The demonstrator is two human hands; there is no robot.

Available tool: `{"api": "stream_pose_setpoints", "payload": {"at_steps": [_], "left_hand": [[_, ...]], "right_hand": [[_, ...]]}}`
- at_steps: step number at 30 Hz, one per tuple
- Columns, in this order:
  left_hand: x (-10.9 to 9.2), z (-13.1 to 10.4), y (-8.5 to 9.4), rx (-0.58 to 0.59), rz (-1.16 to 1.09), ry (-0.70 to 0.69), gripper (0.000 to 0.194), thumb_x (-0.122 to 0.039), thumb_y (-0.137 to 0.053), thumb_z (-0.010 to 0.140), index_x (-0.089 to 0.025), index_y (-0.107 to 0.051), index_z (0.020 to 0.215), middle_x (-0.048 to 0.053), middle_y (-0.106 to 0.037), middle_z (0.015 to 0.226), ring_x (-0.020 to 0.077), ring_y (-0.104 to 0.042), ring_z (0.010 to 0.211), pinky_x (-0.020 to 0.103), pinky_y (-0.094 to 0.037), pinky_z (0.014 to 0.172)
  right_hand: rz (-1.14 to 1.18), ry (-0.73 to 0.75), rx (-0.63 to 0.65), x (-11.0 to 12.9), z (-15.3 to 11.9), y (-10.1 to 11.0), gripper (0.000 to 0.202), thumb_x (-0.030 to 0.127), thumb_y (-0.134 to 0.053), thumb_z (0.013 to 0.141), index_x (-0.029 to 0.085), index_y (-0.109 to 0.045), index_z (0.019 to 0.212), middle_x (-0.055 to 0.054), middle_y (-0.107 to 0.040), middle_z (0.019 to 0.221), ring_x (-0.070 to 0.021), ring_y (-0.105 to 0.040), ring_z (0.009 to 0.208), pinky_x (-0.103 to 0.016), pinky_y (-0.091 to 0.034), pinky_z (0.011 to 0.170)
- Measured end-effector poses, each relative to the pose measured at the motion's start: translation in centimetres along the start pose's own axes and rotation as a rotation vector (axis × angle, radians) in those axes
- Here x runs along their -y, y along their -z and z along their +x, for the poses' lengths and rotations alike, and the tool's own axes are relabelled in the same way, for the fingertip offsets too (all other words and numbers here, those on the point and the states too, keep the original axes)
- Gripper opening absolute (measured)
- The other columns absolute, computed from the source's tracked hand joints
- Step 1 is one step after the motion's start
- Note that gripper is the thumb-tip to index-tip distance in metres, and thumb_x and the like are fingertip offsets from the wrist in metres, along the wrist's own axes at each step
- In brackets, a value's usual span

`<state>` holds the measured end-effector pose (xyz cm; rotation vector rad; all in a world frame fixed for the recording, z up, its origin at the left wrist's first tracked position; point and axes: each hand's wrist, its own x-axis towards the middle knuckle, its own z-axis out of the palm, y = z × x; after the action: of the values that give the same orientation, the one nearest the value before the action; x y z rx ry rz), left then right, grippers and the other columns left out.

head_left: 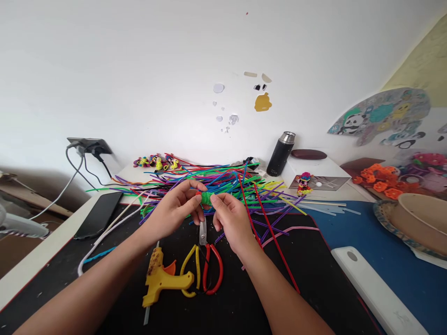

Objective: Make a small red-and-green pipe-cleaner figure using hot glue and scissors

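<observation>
Between my two hands is a small green coil of pipe cleaner (206,198), with a bit of red at its left end. The fingers of my left hand (179,204) pinch it from the left. My right hand (230,216) grips its other end between thumb and forefinger. Right below, a pair of scissors (213,270) with one red and one yellow handle lies on the black mat, blades pointing up toward my hands. Beside it rests a yellow glue gun (164,279) with a glue stick poking from its back.
Behind my hands spreads a heap of colourful pipe cleaners (226,181). A black flask (280,153), a white box (321,174) and small pipe-cleaner figures (159,162) stand near the wall. A phone (99,215) lies left; a white device (377,288) and a bowl (426,218) are right.
</observation>
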<state>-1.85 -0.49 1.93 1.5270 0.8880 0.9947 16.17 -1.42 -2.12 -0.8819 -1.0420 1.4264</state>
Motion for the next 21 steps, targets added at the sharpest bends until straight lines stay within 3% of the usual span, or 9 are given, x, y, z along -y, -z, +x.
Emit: {"api": "stream_pose_setpoints", "payload": {"at_steps": [10,21], "left_hand": [[0.33,0.16,-0.3,0.021,-0.105,0.003,0.043,-0.052,-0.08,0.1,-0.02,-0.059,0.12,-0.001,-0.074,0.076,0.0194,-0.077,0.064,0.027,-0.062,0.058],[0.51,0.27,-0.59,0.004,-0.083,-0.006,0.047,-0.058,-0.08,0.098,-0.02,-0.058,0.116,-0.003,-0.073,0.074,0.0166,-0.075,0.059,0.025,-0.06,0.055]], "right_hand": [[0.014,0.003,-0.009,-0.13,0.11,0.04,0.049,0.067,-0.082,0.085,0.022,-0.063,0.082,0.013,-0.038,0.048,-0.0098,-0.043,0.037,-0.023,-0.031,0.04],[0.002,-0.014,-0.01,-0.36,0.14,-0.08,0.047,0.065,-0.081,0.087,0.022,-0.061,0.082,0.013,-0.039,0.048,-0.0093,-0.042,0.037,-0.023,-0.031,0.041]]}}
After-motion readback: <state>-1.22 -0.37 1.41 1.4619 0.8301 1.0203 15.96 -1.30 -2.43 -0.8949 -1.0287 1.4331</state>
